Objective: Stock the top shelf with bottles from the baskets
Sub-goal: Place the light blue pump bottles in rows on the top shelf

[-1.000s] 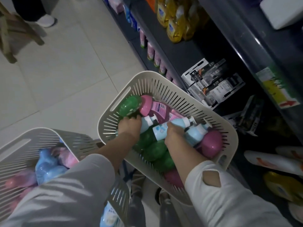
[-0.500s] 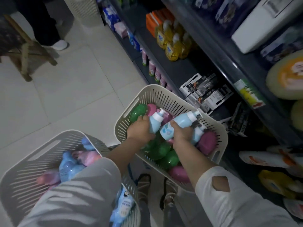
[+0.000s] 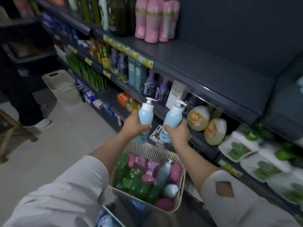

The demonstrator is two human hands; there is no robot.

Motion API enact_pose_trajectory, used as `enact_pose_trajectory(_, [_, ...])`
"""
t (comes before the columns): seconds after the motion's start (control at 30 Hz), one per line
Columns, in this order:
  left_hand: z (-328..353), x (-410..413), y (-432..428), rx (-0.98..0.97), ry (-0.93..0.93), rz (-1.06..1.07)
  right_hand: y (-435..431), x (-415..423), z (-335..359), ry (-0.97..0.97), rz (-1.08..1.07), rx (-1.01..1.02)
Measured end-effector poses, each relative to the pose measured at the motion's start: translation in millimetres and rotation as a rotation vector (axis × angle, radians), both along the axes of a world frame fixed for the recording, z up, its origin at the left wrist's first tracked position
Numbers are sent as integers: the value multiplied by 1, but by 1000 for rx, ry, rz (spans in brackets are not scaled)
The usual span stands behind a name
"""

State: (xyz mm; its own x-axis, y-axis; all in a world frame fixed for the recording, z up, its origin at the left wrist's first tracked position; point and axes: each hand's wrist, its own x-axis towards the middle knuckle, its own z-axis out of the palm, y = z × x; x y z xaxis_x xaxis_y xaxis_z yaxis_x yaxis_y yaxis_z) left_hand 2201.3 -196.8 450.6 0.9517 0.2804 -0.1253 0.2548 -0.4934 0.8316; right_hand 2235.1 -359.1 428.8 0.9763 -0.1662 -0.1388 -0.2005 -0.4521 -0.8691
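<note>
My left hand [image 3: 134,125] grips a light blue pump bottle [image 3: 146,113], held upright above the basket. My right hand [image 3: 177,133] grips a second light blue pump bottle [image 3: 172,118], also upright, a little to the right. Below them stands a cream slotted basket [image 3: 180,190] full of green, pink and blue bottles. The top shelf [image 3: 205,63] is dark grey, with pink bottles [image 3: 155,18] and dark green bottles [image 3: 120,15] at its left and bare board to the right.
Lower shelves [image 3: 164,110] carry boxes, purple bottles, round yellow-labelled packs [image 3: 213,130] and white-green refill packs [image 3: 237,146]. Another cream basket [image 3: 63,86] stands on the floor at left, near a person's dark trouser leg and white shoe [image 3: 41,122]. A second basket's rim [image 3: 113,215] shows at bottom.
Both hands have lifted a blue pump bottle each out of the basket and raised them towards the shelves. My view has tilted up from the baskets to the shelving.
</note>
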Motion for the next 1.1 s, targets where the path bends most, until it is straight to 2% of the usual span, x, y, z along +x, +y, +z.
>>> enact_pose_trajectory(0.17, [69, 25, -39, -172, -152, -61, -43, 17, 74, -193, -106, -10])
enact_pose_trajectory(0.3, [121, 45, -81, -375, -265, -105, -88, 27, 128, -320, -150, 149])
enact_pose_trajectory(0.43, [165, 64, -134, -511, -356, -158, -146, 31, 174, -437, -169, 166])
enact_pose_trajectory(0.6, [193, 89, -216, -467, -375, -295, -237, 29, 200, -483, -217, 77])
enact_pose_trajectory(0.83, [194, 109, -339, -437, -355, -462, -352, 26, 201, -456, -357, -62])
enact_pose_trajectory(1.1, [179, 148, -409, -516, -296, -596, -410, 49, 183, -388, -399, -89])
